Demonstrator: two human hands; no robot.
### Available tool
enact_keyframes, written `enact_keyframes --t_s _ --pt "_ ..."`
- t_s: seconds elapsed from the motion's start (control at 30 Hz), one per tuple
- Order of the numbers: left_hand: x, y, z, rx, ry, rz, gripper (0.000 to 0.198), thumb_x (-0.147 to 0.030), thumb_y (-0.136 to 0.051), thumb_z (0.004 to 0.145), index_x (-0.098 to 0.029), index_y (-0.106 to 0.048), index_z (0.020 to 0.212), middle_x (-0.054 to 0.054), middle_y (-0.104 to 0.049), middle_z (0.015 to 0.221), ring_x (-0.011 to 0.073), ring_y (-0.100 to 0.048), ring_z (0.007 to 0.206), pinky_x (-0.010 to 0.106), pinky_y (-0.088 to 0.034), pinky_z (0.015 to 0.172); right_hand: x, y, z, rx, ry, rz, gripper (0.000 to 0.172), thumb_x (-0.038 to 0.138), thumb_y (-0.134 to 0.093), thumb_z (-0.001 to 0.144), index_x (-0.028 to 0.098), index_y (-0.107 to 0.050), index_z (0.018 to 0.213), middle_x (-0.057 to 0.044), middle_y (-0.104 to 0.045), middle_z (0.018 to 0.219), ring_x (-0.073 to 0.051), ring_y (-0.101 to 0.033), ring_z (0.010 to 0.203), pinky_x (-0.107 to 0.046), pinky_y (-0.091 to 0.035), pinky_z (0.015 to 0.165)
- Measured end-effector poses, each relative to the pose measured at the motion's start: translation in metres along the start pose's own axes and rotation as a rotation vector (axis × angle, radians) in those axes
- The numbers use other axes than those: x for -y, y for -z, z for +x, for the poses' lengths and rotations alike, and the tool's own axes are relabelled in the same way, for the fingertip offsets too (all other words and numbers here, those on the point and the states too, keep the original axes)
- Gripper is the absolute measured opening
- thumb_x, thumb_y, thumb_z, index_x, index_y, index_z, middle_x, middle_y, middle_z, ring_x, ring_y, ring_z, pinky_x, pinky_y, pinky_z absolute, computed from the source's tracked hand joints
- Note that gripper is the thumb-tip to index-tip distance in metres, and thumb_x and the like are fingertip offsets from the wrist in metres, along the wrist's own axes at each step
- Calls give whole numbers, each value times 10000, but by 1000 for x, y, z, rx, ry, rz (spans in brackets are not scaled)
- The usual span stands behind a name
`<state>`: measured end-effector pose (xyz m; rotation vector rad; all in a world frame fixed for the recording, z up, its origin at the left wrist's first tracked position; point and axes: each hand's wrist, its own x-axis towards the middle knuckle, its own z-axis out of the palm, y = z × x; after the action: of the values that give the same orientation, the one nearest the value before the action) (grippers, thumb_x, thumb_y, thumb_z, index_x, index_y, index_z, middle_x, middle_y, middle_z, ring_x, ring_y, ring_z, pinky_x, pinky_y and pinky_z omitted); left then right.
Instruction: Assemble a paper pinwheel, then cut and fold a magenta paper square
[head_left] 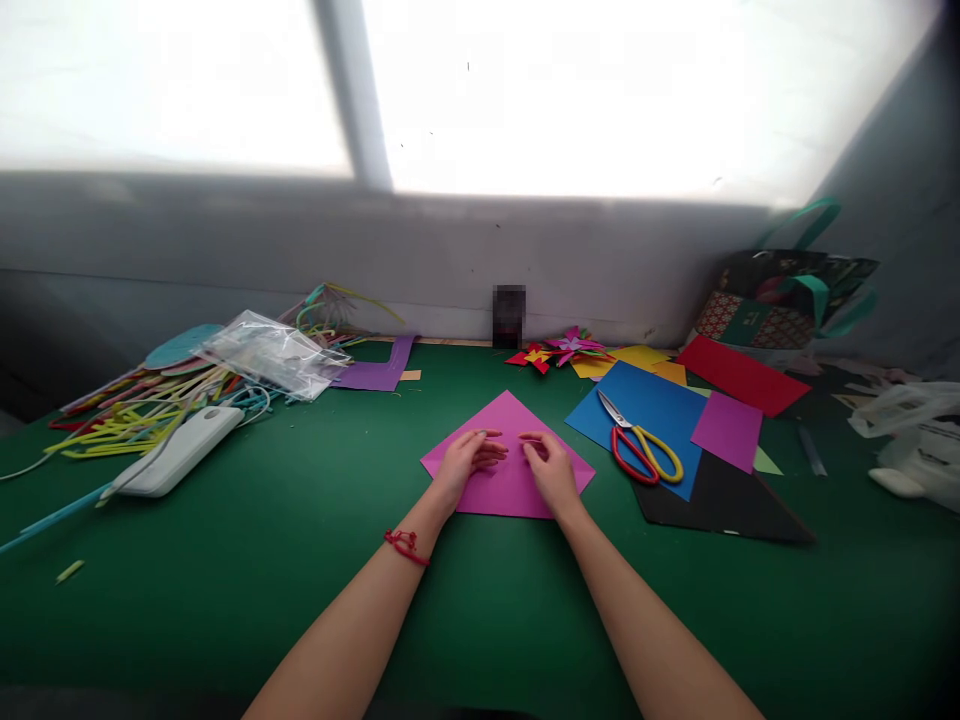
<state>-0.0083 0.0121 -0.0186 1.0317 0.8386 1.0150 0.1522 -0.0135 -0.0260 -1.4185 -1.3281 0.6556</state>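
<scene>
A magenta sheet of paper (508,415) lies on the green table, pointed at the top, with a straight lower edge. Over its left part is my left hand (469,462), palm turned inward, fingers stretched toward the middle and holding nothing visible. My right hand (551,468) rests at the sheet's right part, fingers curved and apart, nothing seen between them. A small gap separates the two hands. Scissors (639,447) with one red and one yellow handle lie on a blue sheet (660,400) to the right.
Left: a white power strip (180,452), colourful strips (124,420) and a clear plastic bag (274,352). Behind: a purple piece (375,374) and paper flowers (574,344). Right: red (739,375), magenta (727,430) and black sheets (720,505), a patterned bag (757,318) and white plastic (926,450).
</scene>
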Motion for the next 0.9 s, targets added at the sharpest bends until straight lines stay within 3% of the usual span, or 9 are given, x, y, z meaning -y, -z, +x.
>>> enact_keyframes --t_s 0.17,0.3,0.4,0.53,0.6,0.67,0.73,0.8,0.9 --pt "1 -8 2 59 15 141 356 -433 -501 786 -121 -614 915 100 -679 795 176 -641 743 260 -474 673 -13 34 14 -237 37 -283 359 374 -434 803 152 -585 1042 -119 -591 1062 -238 -526 1002 -376 -415 854" --pt "3 -9 -1 83 -34 246 343 -416 -456 812 -125 -602 920 91 -673 771 175 -640 736 274 -477 679 -24 43 18 -137 -28 -456 570 506 -498 751 128 -520 1178 -151 -559 1142 -302 -465 1092 -441 -357 905" --pt "4 -13 -9 137 -186 506 287 -366 -422 837 -171 -613 925 53 -673 762 167 -634 741 288 -476 728 -25 40 18 -67 -62 -357 578 503 -562 701 166 -538 1170 -116 -599 1075 -285 -512 1025 -415 -382 864" --pt "-4 -19 -20 175 -377 821 279 -311 -380 867 -217 -618 979 35 -675 879 170 -618 849 302 -460 813 -21 43 18 -45 -157 -57 345 430 -671 587 176 -669 821 -57 -656 775 -244 -585 798 -375 -425 754" --pt "-10 -19 -22 49 -486 912 290 -284 -376 874 -212 -585 1061 54 -623 1078 187 -550 1041 337 -400 931 -21 46 20 -56 -187 35 300 433 -660 600 169 -651 742 -43 -647 700 -222 -592 730 -350 -443 701" --pt "-14 -15 -21 -175 -585 936 328 -276 -377 878 -202 -509 1169 73 -488 1275 200 -409 1213 371 -307 1026 -20 48 21 -116 -212 117 324 451 -615 648 168 -611 806 -53 -657 772 -208 -601 755 -330 -458 690" --pt "-14 -9 -16 -380 -599 862 385 -303 -373 887 -196 -408 1255 91 -377 1363 202 -324 1275 375 -293 1041 -20 48 23 -168 -248 215 340 458 -580 679 175 -551 866 -66 -657 851 -198 -611 780 -318 -476 682" --pt "-10 -1 -9 -487 -513 702 430 -344 -379 887 -193 -343 1288 110 -352 1376 205 -347 1264 347 -361 998 -18 44 23 -158 -282 309 336 450 -583 681 185 -508 873 -66 -660 856 -190 -624 745 -312 -494 643" --pt "0 8 -1 -526 -282 356 430 -356 -410 874 -170 -366 1259 144 -391 1348 214 -447 1191 298 -465 877 -12 36 20 -77 -302 417 344 429 -634 649 193 -489 853 -54 -665 838 -183 -629 693 -297 -501 578"
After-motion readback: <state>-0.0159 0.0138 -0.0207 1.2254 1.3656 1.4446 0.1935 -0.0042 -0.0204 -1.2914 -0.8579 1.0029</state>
